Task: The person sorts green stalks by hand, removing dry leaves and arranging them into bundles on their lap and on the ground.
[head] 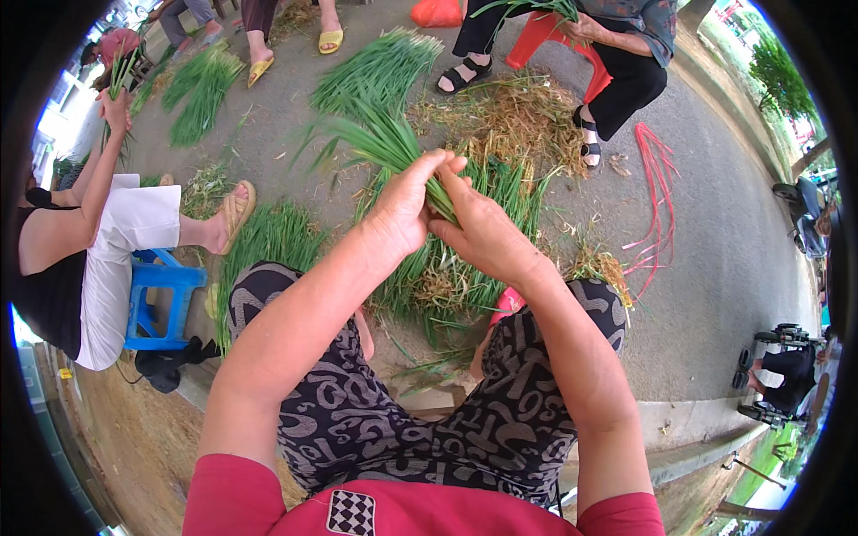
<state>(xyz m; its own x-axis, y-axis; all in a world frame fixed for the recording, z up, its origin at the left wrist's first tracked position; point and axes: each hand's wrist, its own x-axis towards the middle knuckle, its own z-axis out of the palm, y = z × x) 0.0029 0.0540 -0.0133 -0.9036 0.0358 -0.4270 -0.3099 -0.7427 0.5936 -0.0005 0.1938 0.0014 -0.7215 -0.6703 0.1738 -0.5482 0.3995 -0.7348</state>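
Note:
Between both palms I hold a bunch of long green chives (385, 144), its leaves fanning up and to the left with blurred tips. My left hand (402, 204) supports the bunch from the left. My right hand (489, 234) closes over the stem ends, fingers meeting those of the left, so the ends are mostly hidden. Below my hands, a heap of loose chives (516, 194) lies on the pavement between my feet. Withered trimmings (442, 285) are scattered over its near part.
Dry trimmings (529, 110) spread before a person on a red plastic stool (536, 43). More chive piles lie at a far bundle (375, 67) and by my left knee (268, 234). Pink-red ties (653, 201) are at right. Another person sits left on a blue stool (164, 298).

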